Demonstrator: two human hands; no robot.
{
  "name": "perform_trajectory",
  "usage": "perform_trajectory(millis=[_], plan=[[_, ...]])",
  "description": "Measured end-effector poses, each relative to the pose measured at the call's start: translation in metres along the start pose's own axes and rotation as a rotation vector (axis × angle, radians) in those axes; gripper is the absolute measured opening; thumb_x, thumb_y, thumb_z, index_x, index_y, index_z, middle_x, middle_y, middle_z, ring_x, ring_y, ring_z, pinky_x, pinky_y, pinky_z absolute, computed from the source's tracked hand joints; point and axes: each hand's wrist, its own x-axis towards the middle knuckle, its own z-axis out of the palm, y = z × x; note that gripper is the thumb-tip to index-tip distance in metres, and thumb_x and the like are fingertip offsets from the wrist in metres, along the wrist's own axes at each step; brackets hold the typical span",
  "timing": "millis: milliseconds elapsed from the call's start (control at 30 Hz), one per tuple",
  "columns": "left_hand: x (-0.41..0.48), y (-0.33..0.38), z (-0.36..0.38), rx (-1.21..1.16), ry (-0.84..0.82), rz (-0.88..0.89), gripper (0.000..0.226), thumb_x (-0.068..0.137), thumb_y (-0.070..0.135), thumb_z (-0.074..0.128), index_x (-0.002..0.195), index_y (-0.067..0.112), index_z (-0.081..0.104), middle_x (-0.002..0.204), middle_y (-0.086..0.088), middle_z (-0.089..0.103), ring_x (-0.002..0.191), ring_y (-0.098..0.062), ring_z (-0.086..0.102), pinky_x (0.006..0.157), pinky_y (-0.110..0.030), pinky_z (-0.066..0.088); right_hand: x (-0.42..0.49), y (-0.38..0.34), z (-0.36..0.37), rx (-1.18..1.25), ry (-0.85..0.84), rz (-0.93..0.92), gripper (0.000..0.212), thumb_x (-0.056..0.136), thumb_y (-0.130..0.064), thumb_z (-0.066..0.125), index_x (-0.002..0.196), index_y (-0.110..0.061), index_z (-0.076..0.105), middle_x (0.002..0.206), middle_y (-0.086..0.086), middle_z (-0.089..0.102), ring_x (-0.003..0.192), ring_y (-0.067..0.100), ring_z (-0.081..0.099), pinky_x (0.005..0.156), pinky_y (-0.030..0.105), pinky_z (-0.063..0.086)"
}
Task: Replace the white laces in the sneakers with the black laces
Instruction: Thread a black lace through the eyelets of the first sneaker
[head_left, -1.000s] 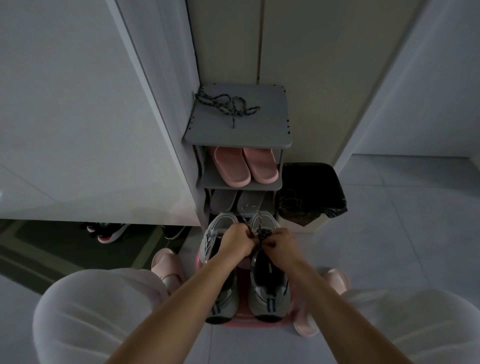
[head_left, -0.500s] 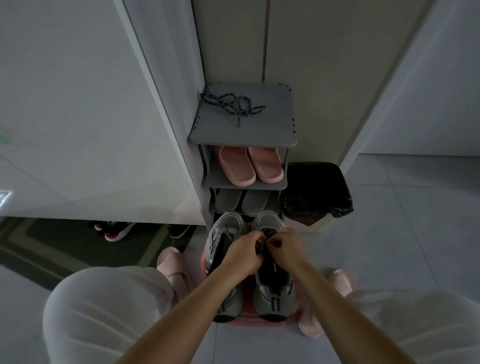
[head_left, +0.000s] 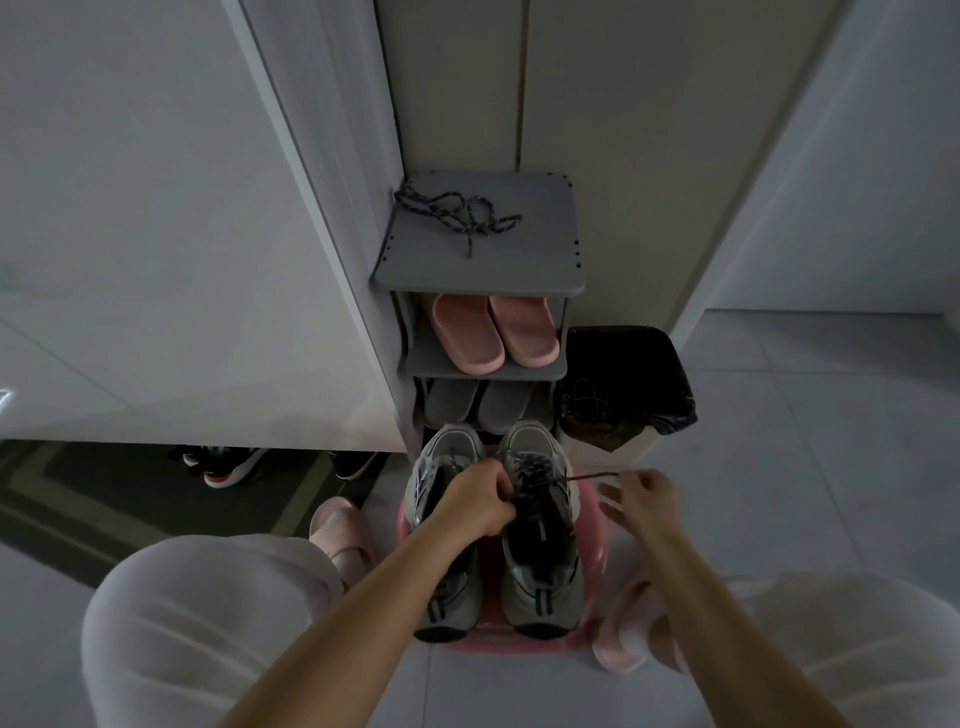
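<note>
While crouching over the pair, reaches down with both forearms between two knees (head_left: 208, 623) in pale trousers. Bends the left hand (head_left: 475, 501) knuckles-up over the upper eyelets of the right sneaker (head_left: 540, 561), fingers curled tight onto the black lace (head_left: 592, 475) at the crossings above the tongue. Holds the right hand (head_left: 641, 501) out to the right, clear of that sneaker, thumb and forefinger pinching the free end of the same lace, remaining fingers loose and fanned downward.

Behind, in the corner: a grey shoe rack (head_left: 519, 249) with stacked shelves. Just right of the rack, a bin (head_left: 623, 384) lined with a black bag. Beneath the sneakers, a pink stool (head_left: 592, 551), rim showing at either side.

On the stool, side by side, toes toward the rack: left sneaker (head_left: 449, 608) and right sneaker, both with grey uppers, dark tongues and striped heels. Left sneaker's eyelets mostly hidden behind the left wrist.

On the middle shelf, pink slippers (head_left: 493, 332); one shelf lower, grey slippers (head_left: 478, 402).

Black lace threaded dark through the right sneaker's top eyelets, then stretched taut and nearly level to the pinching right fingers. On the rack's top shelf, a spare lace (head_left: 457, 213), dark and speckled, lying in a loose tangle near the back left corner.
</note>
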Motion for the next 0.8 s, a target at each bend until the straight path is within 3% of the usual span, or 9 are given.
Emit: perform_trajectory(millis=[100,167,267,367,500,700,800], plan=[[0.000,0.000,0.000,-0.012,0.001,-0.008,0.016,0.079,0.012,0.062,0.090,0.020,0.054,0.080,0.003,0.057,0.065,-0.010,0.055,0.056,-0.020,0.045,0.003,0.001,-0.016,-0.286,0.029,-0.085,0.031,0.094,-0.014,0.051,0.072,0.007,0.056,0.066,0.019,0.057,0.067,0.022,0.053,0.060,0.030,0.044],[0.001,0.002,0.001,-0.012,0.006,-0.005,0.016,0.078,0.013,0.063,0.089,0.019,0.053,0.081,0.002,0.058,0.070,-0.012,0.056,0.057,-0.020,0.045,0.001,-0.003,-0.016,-0.554,0.023,-0.229,0.033,0.090,-0.029,0.060,0.066,-0.007,0.052,0.070,0.018,0.053,0.060,0.019,0.046,0.051,0.024,0.033],[0.001,0.004,0.002,-0.010,0.010,0.000,0.021,0.078,0.015,0.066,0.096,0.017,0.055,0.095,-0.004,0.062,0.084,-0.016,0.057,0.067,-0.023,0.044,-0.009,-0.018,-0.003,-0.699,0.024,-0.505,0.019,0.087,-0.035,0.064,0.091,-0.017,0.064,0.096,0.002,0.049,0.076,0.018,0.055,0.066,0.026,0.041],[-0.001,0.006,0.002,-0.039,0.017,0.027,0.033,0.080,0.021,0.069,0.110,0.012,0.056,0.105,-0.006,0.064,0.085,-0.015,0.058,0.065,-0.019,0.043,-0.014,-0.020,0.024,-0.925,-0.183,-0.687,0.019,0.088,-0.031,0.061,0.098,-0.018,0.070,0.098,0.000,0.044,0.090,0.018,0.054,0.075,0.026,0.043],[-0.001,0.005,0.005,-0.017,0.058,0.002,0.038,0.081,0.024,0.069,0.115,0.011,0.056,0.110,-0.008,0.065,0.104,-0.024,0.061,0.085,-0.031,0.046,-0.015,-0.016,0.048,-1.130,-0.247,-0.627,0.027,0.088,-0.029,0.056,0.108,-0.014,0.065,0.114,0.010,0.046,0.108,0.027,0.048,0.091,0.038,0.046],[0.002,0.003,0.004,-0.040,0.049,-0.031,0.030,0.081,0.022,0.068,0.105,0.008,0.059,0.104,-0.011,0.067,0.098,-0.025,0.062,0.075,-0.027,0.043,-0.014,-0.019,0.043,-1.138,-0.257,-0.606,0.025,0.090,-0.030,0.054,0.104,-0.011,0.063,0.111,0.011,0.049,0.105,0.027,0.051,0.089,0.037,0.047],[0.003,0.000,0.003,-0.041,0.039,-0.034,0.020,0.081,0.022,0.067,0.095,0.011,0.058,0.097,-0.011,0.066,0.092,-0.026,0.063,0.074,-0.030,0.046,-0.010,-0.012,0.035,-0.997,-0.251,-0.583,0.018,0.091,-0.026,0.056,0.094,-0.011,0.063,0.102,0.010,0.054,0.091,0.023,0.055,0.077,0.030,0.043]])
